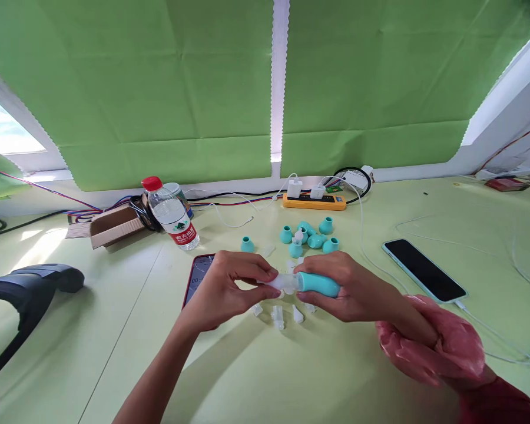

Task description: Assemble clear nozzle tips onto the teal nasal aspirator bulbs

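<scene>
My right hand [351, 288] is closed round a teal plastic tube [320, 284] held level above the table. My left hand [227, 288] pinches a clear plastic tip [281, 282] that meets the tube's left end. Several small clear plastic pieces [277, 315] lie on the table just below my hands. Behind my hands stands a cluster of several teal caps [311, 235], with one more teal cap [247, 244] off to the left. A phone with a red case [197, 277] lies partly under my left hand.
A water bottle [172, 215] with a red cap lies tilted against a cardboard box [112, 227] at the back left. An orange power strip [314, 201] with chargers sits by the green curtain. A teal-edged phone [424, 270] lies at right on a cable. A black object [26, 288] is at far left.
</scene>
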`<state>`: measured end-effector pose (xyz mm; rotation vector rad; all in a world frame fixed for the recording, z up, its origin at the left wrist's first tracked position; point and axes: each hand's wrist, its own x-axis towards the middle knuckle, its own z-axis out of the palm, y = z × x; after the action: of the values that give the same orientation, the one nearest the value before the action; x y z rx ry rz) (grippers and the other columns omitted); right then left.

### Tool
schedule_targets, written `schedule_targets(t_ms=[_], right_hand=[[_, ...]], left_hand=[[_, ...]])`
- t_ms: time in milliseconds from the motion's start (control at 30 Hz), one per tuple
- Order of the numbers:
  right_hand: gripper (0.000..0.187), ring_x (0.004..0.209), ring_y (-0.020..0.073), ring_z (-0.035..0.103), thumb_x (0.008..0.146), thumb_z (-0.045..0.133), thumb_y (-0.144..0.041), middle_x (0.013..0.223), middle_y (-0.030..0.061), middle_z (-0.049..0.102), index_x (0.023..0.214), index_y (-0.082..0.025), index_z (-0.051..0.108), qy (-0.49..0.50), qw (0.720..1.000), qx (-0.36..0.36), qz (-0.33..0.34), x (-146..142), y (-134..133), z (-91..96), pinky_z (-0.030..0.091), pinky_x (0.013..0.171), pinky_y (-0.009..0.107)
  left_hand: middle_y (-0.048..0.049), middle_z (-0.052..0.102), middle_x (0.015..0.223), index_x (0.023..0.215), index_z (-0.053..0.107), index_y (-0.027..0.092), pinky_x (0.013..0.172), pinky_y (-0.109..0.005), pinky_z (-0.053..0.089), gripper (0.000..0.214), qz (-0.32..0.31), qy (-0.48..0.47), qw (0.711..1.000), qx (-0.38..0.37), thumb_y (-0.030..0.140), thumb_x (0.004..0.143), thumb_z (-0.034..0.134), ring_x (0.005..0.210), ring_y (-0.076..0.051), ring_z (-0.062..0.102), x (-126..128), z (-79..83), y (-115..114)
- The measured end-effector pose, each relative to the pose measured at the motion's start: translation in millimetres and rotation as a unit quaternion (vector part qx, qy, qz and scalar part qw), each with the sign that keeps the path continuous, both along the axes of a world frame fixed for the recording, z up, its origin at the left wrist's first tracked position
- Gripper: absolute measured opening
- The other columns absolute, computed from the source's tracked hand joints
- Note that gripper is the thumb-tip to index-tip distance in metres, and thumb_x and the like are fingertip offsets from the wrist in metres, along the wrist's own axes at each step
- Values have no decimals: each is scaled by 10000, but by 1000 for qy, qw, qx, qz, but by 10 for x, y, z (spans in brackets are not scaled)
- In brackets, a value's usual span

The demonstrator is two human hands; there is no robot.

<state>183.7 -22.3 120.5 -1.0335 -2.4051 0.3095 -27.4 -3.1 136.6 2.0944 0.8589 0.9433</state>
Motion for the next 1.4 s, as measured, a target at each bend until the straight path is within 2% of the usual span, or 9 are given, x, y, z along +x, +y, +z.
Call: schedule_targets(t_ms=[167, 300, 433, 500, 633, 733, 1033, 1267, 1400], right_hand=[[227, 732, 142, 573, 784, 508, -361, 815, 30, 629, 922, -187, 551, 67, 997, -41, 1, -98, 23, -31, 427, 659, 249], [524, 1018, 185, 492, 764, 516, -422, 1156, 78, 505, 1218, -210, 364, 77, 995, -60, -17, -139, 92, -55, 435, 794, 292], [412, 1041, 207, 478, 798, 469, -384, 1145, 93, 506, 1159, -187, 436, 19, 995, -47, -91, -78, 231, -149, 407, 853, 344], [369, 976, 224, 517, 788, 478, -359, 1057, 100, 554, 1106, -173, 495, -62, 993, -76, -61, -50, 276, -228, 411, 830, 360], [598, 905, 262, 543, 638, 633, -323, 1036, 102, 540, 1195, -216, 445, -249, 948, -189, 56, -79, 245, -398, 433, 720, 337], [730, 898, 276, 539, 552, 695, -256, 1057, 107, 508, 1223, -230, 409, -311, 925, -210, 57, -150, 202, -499, 422, 679, 316], [264, 748, 217, 573, 753, 466, -139, 809, 88, 595, 1009, -165, 527, -324, 940, -102, -11, -150, 488, -684, 352, 566, 247], [243, 789, 224, 565, 752, 506, -205, 867, 96, 587, 988, -162, 545, -317, 941, -111, -43, 21, 518, -519, 364, 586, 256], [414, 822, 221, 556, 635, 632, -236, 920, 70, 579, 1037, -204, 542, -292, 947, -132, 15, 39, 458, -538, 375, 621, 257]], left_hand=[[-44, 678, 759, 772, 685, 168, 596, -241, 544, 173, 4, -60, 997, -50, 191, 601, 694, 668, -157, 623, -12, 8, 25], [-42, 667, 781, 811, 662, 152, 607, -246, 541, 198, 78, -54, 995, -9, 206, 621, 656, 667, -146, 611, -151, 97, 71], [-22, 639, 732, 813, 636, 150, 605, -244, 510, 199, 210, 94, 971, 60, 240, 640, 600, 615, -125, 582, -346, 91, 250], [-10, 609, 645, 781, 628, 148, 607, -247, 482, 176, 224, 198, 951, 81, 242, 652, 555, 596, -127, 565, -398, -22, 410], [-17, 595, 619, 761, 617, 150, 570, -240, 432, 172, 179, 320, 929, 53, 209, 638, 513, 608, -145, 551, -397, -364, 757], [-20, 605, 645, 797, 600, 156, 579, -238, 423, 187, 160, 321, 932, 44, 204, 649, 497, 608, -142, 557, -389, -514, 895], [-26, 604, 767, 946, 525, 174, 610, -256, 436, 266, 166, 337, 926, 48, 254, 694, 499, 675, -160, 574, -438, -522, 869], [-94, 535, 1000, 1034, 522, 161, 786, -328, 422, 283, 231, 273, 904, 234, 250, 771, 470, 930, -212, 506, -183, -432, 705], [-73, 574, 803, 876, 599, 144, 713, -286, 443, 228, 84, 346, 910, 213, 151, 817, 378, 797, -177, 528, 141, -665, 587]])
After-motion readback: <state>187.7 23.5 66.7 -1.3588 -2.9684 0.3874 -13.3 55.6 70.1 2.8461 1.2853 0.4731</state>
